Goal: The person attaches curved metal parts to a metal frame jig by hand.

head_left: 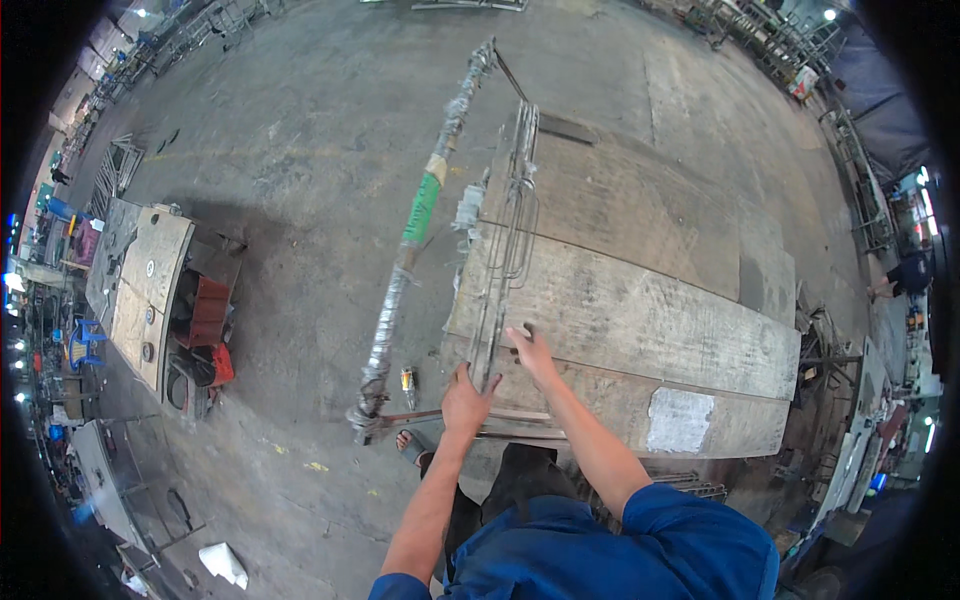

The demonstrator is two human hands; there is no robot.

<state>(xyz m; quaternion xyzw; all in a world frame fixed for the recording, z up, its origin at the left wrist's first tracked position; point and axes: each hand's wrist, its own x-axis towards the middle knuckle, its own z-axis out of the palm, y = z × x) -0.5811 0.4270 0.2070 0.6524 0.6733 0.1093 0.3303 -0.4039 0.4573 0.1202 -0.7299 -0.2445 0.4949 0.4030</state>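
Here left hand [466, 398] clamped on steel rod bundle [508, 235]; right hand [531, 350] spread, fingertips touching it.

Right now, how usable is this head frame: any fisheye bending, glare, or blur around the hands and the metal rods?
Head view: strong fisheye, the wooden table edges bow and the corners go black; small light glare only at the rim; left hand, right hand and metal rods are evenly lit and fairly sharp; the far rim is smeared.

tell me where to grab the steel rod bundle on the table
Grip the rod bundle at its near end, coming from the table's near edge, where both hands already are. It is long and thin and runs away from the person, so the far end is out of reach.
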